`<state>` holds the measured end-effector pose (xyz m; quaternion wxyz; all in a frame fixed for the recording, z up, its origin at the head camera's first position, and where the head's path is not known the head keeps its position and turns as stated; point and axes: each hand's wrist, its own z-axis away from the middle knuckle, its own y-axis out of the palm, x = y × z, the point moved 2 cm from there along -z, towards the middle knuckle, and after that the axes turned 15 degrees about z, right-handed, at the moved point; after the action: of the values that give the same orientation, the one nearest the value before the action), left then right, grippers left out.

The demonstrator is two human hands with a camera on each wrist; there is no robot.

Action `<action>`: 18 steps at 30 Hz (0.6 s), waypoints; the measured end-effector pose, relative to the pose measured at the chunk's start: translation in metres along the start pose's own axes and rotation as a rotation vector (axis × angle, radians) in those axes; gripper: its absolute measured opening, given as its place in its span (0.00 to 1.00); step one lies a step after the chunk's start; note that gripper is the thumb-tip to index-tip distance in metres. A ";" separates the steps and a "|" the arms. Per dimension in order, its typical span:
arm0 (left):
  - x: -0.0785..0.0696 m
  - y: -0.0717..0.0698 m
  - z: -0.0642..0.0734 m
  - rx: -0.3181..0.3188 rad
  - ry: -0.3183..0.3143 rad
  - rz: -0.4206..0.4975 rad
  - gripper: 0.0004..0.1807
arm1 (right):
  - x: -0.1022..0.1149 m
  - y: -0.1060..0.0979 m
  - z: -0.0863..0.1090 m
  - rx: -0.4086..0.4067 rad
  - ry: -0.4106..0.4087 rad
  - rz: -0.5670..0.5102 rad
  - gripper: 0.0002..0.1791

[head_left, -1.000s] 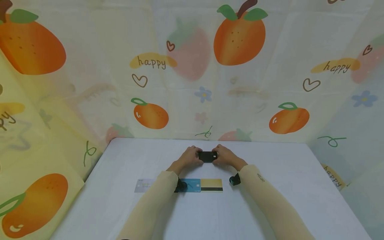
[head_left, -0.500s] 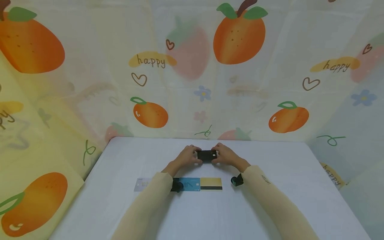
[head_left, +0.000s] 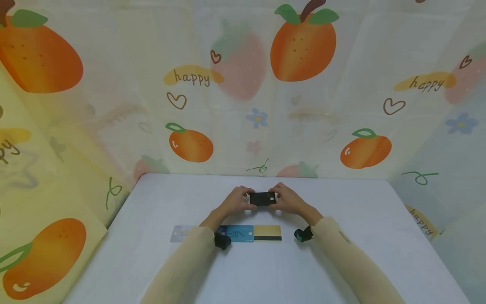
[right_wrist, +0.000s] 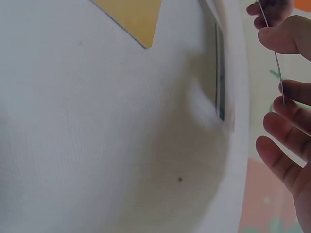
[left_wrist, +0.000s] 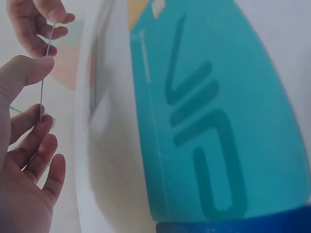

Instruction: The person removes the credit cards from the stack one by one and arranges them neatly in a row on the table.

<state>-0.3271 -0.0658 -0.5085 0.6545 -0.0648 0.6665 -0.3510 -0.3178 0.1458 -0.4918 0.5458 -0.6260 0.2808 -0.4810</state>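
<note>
A black bank card (head_left: pixel 261 199) with a small pale chip is held up over the far part of the table. My left hand (head_left: pixel 237 201) pinches its left end between thumb and fingers, and my right hand (head_left: pixel 287 200) does the same at the right end. Both wrist views show this card edge-on as a thin line, with the thumb on one face and fingertips on the other. Nearer to me lies a row of cards: a silver-grey card (head_left: pixel 180 233), a dark blue one mostly covered by my left wrist, a light blue VIP card (head_left: pixel 242 233) and a gold card (head_left: pixel 267 230) with a black stripe.
A white cloth covers the table (head_left: pixel 341 202). A fruit-patterned curtain (head_left: pixel 235 122) hangs behind and at the sides. Black wrist cameras (head_left: pixel 222 241) sit below both hands. In the right wrist view, a thin flat striped thing (right_wrist: pixel 219 73) lies near the far edge.
My forearms have spread slightly apart, uncovering more of the light blue card and a bit of the dark blue one. The black card stays between both hands in nearly the same place.
</note>
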 end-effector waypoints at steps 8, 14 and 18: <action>-0.008 0.000 0.009 -0.008 0.036 0.004 0.31 | 0.002 -0.005 0.015 -0.042 -0.005 -0.048 0.27; -0.016 0.000 0.017 -0.018 0.049 -0.002 0.30 | 0.004 -0.007 0.027 -0.074 -0.018 -0.083 0.27; -0.021 0.001 0.021 -0.012 0.067 -0.026 0.30 | 0.004 -0.007 0.035 -0.083 -0.010 -0.091 0.28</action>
<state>-0.3040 -0.0613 -0.4895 0.6269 -0.0657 0.6892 -0.3572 -0.2860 0.1581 -0.4814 0.4982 -0.6627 0.2690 -0.4902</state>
